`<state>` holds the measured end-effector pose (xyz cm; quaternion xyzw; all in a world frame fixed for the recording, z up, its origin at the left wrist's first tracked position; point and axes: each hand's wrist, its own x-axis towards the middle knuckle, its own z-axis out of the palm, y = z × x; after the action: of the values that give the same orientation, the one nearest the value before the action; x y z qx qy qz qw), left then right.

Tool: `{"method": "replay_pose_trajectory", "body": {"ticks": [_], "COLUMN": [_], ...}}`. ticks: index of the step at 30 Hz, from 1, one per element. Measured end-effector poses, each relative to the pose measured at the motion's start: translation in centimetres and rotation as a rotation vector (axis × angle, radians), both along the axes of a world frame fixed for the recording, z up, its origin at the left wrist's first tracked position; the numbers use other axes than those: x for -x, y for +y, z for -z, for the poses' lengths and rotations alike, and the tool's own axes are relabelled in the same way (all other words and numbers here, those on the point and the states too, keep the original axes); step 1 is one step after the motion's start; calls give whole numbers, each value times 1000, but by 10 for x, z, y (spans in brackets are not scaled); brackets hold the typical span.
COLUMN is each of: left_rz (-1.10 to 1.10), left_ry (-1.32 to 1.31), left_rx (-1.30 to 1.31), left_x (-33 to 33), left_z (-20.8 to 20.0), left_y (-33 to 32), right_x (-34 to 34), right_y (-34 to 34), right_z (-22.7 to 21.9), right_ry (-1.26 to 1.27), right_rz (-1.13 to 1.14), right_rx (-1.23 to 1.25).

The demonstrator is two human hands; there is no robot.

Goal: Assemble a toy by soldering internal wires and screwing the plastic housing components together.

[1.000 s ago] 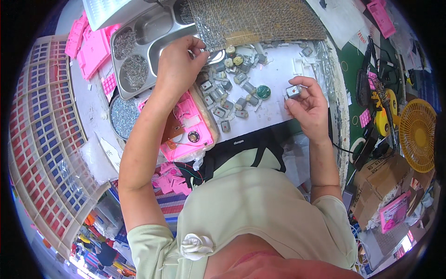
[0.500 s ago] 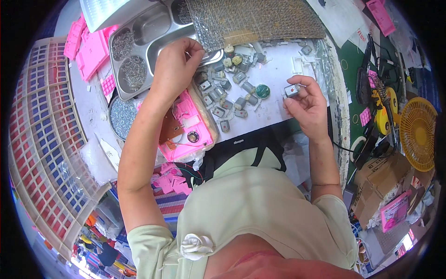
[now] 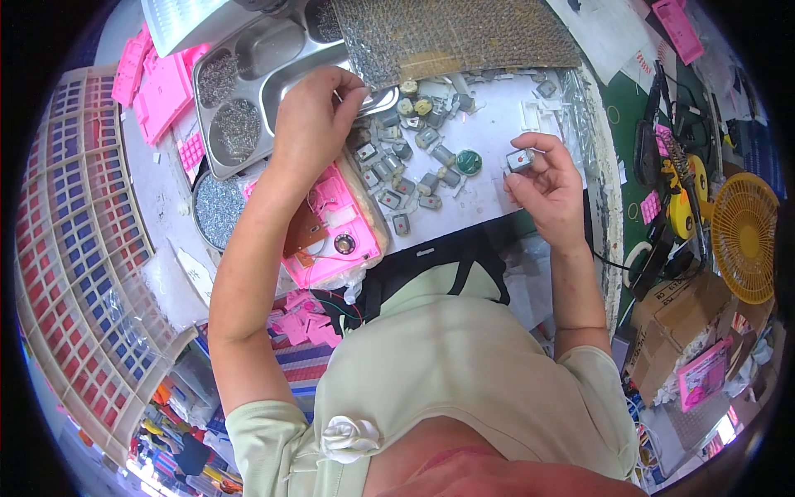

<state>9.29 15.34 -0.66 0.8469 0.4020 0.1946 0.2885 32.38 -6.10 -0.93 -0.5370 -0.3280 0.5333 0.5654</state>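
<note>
My right hand (image 3: 548, 186) holds a small grey metal motor (image 3: 520, 160) between thumb and fingers, raised above the right side of the white work surface. Over the edge of a steel compartment tray (image 3: 269, 106) is my left hand (image 3: 319, 112), its thumb and fingertips drawn together. Whatever they pinch is too small to make out. Several similar motors (image 3: 401, 224) lie loose in a pile between my hands, beside a round green piece (image 3: 469, 162). Under my left wrist sits an open pink plastic housing (image 3: 344, 219) with a round metal part and thin wires.
Small metal pieces fill some tray compartments and a round bowl (image 3: 219, 211). A bubble-wrap sheet (image 3: 464, 37) covers the far side. Pink casings (image 3: 166, 99) and a white plastic grid crate (image 3: 83, 248) stand left. At right are a yellow fan (image 3: 744, 240) and a cardboard box (image 3: 679, 319).
Both hands stay almost where they were, the right still gripping the motor. At the top edge, a dark shape shows more beside the tray.
</note>
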Motion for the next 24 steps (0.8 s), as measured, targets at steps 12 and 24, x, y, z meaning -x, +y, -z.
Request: {"method": "replay_pose_trajectory", "body": {"ticks": [12,24], "left_rz": [20,1], "left_ry": [-18,-141], "left_rx": [-231,310], "left_x": [13,61], "left_z": [11,-35], "left_y": [11,-87], "right_x": [-3,-6], "right_y": [7,20], "right_z": [4,17], "right_ry": [-199,-698], "right_rz": [-62,-253], "right_rx": [66,122]}}
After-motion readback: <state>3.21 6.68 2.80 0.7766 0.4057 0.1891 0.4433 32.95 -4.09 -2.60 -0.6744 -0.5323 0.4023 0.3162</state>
